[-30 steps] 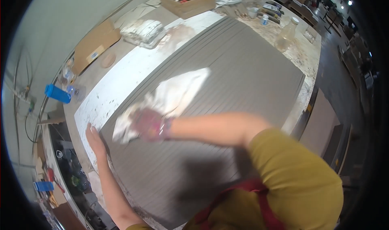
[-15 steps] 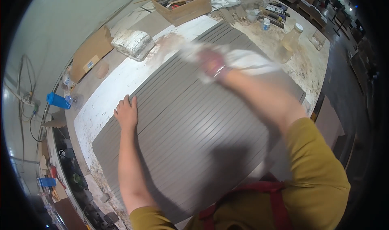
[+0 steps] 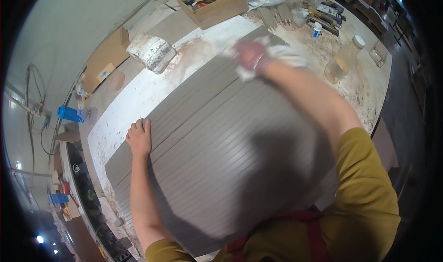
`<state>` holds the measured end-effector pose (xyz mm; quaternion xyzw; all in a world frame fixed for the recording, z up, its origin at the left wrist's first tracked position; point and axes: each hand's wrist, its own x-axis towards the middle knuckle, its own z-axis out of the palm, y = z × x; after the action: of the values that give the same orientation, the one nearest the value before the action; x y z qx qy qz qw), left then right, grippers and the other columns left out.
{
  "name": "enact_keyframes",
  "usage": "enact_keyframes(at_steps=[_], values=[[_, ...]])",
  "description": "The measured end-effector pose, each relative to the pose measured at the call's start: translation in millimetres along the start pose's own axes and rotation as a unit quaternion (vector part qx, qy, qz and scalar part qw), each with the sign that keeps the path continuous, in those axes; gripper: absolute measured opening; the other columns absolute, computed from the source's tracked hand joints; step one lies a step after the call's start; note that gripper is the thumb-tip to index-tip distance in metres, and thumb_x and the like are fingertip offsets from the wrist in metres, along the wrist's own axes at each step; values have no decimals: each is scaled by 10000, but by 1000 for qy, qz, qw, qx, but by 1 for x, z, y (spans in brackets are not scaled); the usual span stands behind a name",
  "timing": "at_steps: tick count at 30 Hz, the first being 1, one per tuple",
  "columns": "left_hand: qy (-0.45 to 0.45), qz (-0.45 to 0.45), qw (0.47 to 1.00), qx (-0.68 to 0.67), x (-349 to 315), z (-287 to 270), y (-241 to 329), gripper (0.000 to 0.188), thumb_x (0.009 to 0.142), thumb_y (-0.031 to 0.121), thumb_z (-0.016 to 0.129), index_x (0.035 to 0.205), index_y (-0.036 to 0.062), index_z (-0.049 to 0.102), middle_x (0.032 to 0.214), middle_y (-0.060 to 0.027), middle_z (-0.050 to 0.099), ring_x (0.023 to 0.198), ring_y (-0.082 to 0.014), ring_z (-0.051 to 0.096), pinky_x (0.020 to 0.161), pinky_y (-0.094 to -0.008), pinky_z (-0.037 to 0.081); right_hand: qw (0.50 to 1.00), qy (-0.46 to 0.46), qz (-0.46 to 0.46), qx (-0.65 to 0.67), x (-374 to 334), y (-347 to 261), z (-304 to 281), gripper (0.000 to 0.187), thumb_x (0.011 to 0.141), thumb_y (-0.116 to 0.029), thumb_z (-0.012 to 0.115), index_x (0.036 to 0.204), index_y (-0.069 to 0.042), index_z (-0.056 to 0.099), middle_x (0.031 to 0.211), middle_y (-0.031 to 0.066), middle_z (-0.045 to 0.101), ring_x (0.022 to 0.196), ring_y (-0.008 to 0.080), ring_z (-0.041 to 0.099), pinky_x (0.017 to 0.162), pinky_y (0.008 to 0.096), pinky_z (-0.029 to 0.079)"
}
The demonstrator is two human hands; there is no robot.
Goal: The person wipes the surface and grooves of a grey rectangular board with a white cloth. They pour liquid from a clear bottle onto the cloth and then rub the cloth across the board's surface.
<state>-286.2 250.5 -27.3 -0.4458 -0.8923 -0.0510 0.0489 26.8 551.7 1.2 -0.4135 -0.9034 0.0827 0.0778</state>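
A large grey-brown grooved panel (image 3: 207, 137) lies slantwise on the workbench, with long parallel lines across its face. My bare left hand (image 3: 139, 137) rests at the panel's far-left edge, its fingers lying over the rim. Near the far end of the panel, my right hand (image 3: 251, 56) wears a pinkish-purple glove and presses a white cloth (image 3: 288, 56) onto the surface. Motion smears the glove and the cloth, and the cloth bunches out around the fingers. My body's shadow darkens the panel's near right part.
A cardboard box of tools (image 3: 217, 13) stands at the back. A whitish wrapped block (image 3: 151, 54) sits beyond the panel's left edge. To the right are a bottle of yellowish liquid (image 3: 344, 61) and a small white-and-blue bottle (image 3: 316, 30). A blue bottle (image 3: 69, 114) lies far left.
My right hand has moved a little right and farther away along the panel with the cloth. My left hand stays on the edge, its fingers closer together. The view has shifted slightly.
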Motion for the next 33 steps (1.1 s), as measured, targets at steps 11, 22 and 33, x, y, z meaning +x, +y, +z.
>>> enact_keyframes(at_steps=[11, 22, 33], values=[[10, 10, 1000, -4, -1, 2, 3, 421, 947, 433, 433, 1176, 104, 565, 1088, -115, 572, 1065, -286, 519, 981, -454, 316, 991, 94, 86, -51, -1, 84, -29, 341, 869, -357, 561, 1023, -71, 665, 976, 193, 663, 881, 327, 655, 796, 418, 508], [-1, 39, 999, -2, -2, -6, -4, 385, 965, 371, 418, 1158, 65, 551, 1063, -130, 562, 1041, -310, 516, 966, -460, 335, 991, 36, 116, 51, -2, 87, -25, 295, 841, -293, 574, 1041, -91, 652, 1013, 160, 666, 940, 313, 634, 799, 397, 506], [-15, 111, 993, -35, 21, 7, 139, 552, 923, 475, 461, 1330, 102, 458, 1169, -146, 535, 1123, -310, 496, 1012, -509, 295, 995, 40, 57, 69, -14, 73, -4, 320, 848, -269, 535, 1115, -114, 618, 1101, 133, 629, 1019, 303, 606, 855, 417, 479]])
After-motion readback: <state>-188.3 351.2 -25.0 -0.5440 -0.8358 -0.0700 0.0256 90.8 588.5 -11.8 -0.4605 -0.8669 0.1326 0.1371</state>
